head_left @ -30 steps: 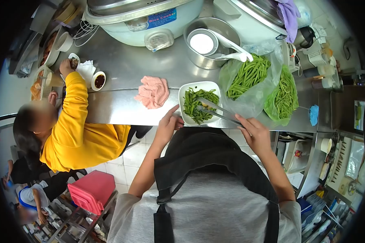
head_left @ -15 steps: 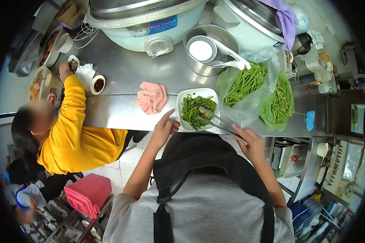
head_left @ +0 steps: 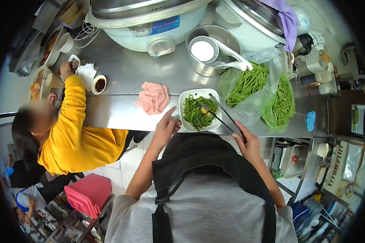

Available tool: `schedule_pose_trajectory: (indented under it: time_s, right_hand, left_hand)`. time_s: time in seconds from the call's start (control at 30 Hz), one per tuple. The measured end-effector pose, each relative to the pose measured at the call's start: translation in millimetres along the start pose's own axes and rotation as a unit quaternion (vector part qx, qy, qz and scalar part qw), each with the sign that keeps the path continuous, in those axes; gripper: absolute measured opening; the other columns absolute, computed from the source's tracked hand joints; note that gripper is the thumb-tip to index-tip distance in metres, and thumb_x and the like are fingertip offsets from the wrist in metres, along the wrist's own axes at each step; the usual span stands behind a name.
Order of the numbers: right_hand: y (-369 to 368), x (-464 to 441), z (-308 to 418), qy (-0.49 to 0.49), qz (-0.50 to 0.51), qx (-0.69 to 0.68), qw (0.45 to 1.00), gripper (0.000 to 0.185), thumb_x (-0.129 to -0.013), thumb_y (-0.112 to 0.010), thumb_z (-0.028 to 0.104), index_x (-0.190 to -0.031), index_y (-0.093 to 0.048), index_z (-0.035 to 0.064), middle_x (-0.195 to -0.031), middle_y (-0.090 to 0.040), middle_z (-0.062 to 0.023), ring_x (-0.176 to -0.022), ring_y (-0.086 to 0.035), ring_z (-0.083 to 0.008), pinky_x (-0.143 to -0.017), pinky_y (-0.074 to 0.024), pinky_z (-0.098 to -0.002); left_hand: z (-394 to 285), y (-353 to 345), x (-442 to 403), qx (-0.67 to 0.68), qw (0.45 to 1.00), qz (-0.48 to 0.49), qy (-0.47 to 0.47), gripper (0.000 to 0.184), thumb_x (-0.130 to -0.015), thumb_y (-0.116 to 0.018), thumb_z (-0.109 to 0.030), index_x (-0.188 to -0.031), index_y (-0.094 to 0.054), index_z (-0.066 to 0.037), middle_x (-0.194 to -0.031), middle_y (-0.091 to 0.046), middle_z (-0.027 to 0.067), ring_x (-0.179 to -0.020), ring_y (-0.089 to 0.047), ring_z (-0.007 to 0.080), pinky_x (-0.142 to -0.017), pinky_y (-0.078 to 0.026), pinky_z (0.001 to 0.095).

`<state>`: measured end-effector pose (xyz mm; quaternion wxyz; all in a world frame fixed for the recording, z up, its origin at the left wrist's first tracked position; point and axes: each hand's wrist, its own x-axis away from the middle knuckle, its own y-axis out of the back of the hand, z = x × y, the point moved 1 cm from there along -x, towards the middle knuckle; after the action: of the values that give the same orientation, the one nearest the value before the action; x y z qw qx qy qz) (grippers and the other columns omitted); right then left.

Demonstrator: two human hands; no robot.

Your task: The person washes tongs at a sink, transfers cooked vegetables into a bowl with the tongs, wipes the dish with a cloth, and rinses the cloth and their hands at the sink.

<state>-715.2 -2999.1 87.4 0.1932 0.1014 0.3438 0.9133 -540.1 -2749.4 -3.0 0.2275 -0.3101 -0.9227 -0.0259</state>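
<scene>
A square white dish (head_left: 186, 124) of chopped cooked greens (head_left: 194, 112) sits at the front edge of the steel counter. My right hand (head_left: 248, 139) grips a pair of metal tongs (head_left: 227, 114), whose arms are spread over the dish's right side. A pale yellowish piece (head_left: 205, 110) lies on the greens by one tong tip. Just left of the dish is my left hand (head_left: 166, 128), its index finger stretched out and the others loosely curled, holding nothing. Beyond it lies a crumpled pink cloth (head_left: 153, 98).
Bags of long green beans (head_left: 248, 84) and more beans (head_left: 283, 101) lie to the right. A steel pot (head_left: 207, 73) with ladles and a large rice cooker (head_left: 150, 30) stand behind. A person in a yellow top (head_left: 83, 141) sits at left, near a sauce bowl (head_left: 99, 84).
The tongs have spread apart, one arm swinging up toward the dish's upper right corner. My right hand has turned slightly; my left hand has barely shifted.
</scene>
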Motion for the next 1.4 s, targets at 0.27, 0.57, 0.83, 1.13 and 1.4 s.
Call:
schedule_pose_trajectory:
  time_s: [0.27, 0.57, 0.83, 1.13, 1.4]
  right_hand:
    - [3, 1, 6, 0.078, -0.009, 0.097, 0.992, 0.041, -0.081, -0.066, 0.015, -0.121, -0.056, 0.0141, -0.069, -0.054, -0.0116, -0.054, -0.053, -0.0254, -0.052, -0.0439, -0.0355]
    - [83, -65, 65, 0.094, -0.136, 0.151, 0.974, 0.033, -0.082, -0.063, 0.012, -0.114, -0.062, 0.0154, -0.076, -0.061, -0.0161, -0.057, -0.053, -0.0261, -0.058, -0.0449, -0.0344]
    - [103, -215, 124, 0.155, 0.067, 0.477, 0.863, 0.020, -0.075, -0.059, 0.014, -0.092, -0.069, 0.0075, -0.078, -0.064, -0.0170, -0.074, -0.064, -0.0306, -0.066, -0.0503, -0.0387]
    - [46, -281, 118, 0.090, 0.179, 0.575, 0.793, 0.030, -0.070, -0.069, 0.024, -0.099, -0.067, 0.0132, -0.092, -0.066, -0.0095, -0.089, -0.063, -0.0259, -0.072, -0.0511, -0.0355]
    - [194, -149, 79, 0.096, -0.117, 0.305, 0.940, 0.041, -0.080, -0.062, 0.032, -0.117, -0.058, 0.0151, -0.092, -0.064, -0.0118, -0.091, -0.059, -0.0285, -0.077, -0.0484, -0.0392]
  left_hand:
    - [11, -6, 0, -0.028, 0.999, 0.024, 0.018, 0.046, -0.092, -0.041, -0.013, -0.137, -0.033, -0.006, -0.086, -0.057, 0.0047, -0.068, -0.057, 0.0097, -0.060, -0.049, 0.0225]
    - [10, -11, -8, -0.041, 0.999, 0.007, 0.016, 0.046, -0.090, -0.040, -0.013, -0.134, -0.036, -0.002, -0.078, -0.058, 0.0057, -0.064, -0.056, 0.0109, -0.059, -0.046, 0.0247]
    - [18, -14, -11, -0.053, 0.995, 0.079, -0.022, 0.052, -0.091, -0.038, -0.016, -0.139, -0.022, -0.005, -0.097, -0.058, 0.0117, -0.072, -0.059, 0.0153, -0.063, -0.050, 0.0278]
    - [0, -39, 5, 0.045, 0.997, 0.067, 0.017, 0.064, -0.084, -0.046, -0.010, -0.139, -0.015, -0.002, -0.111, -0.051, 0.0138, -0.089, -0.057, 0.0220, -0.079, -0.047, 0.0309]
    - [-43, -40, 34, -0.006, 0.998, 0.054, 0.034, 0.057, -0.084, -0.039, -0.009, -0.137, -0.019, -0.004, -0.089, -0.059, 0.0157, -0.060, -0.059, 0.0185, -0.044, -0.044, 0.0243]
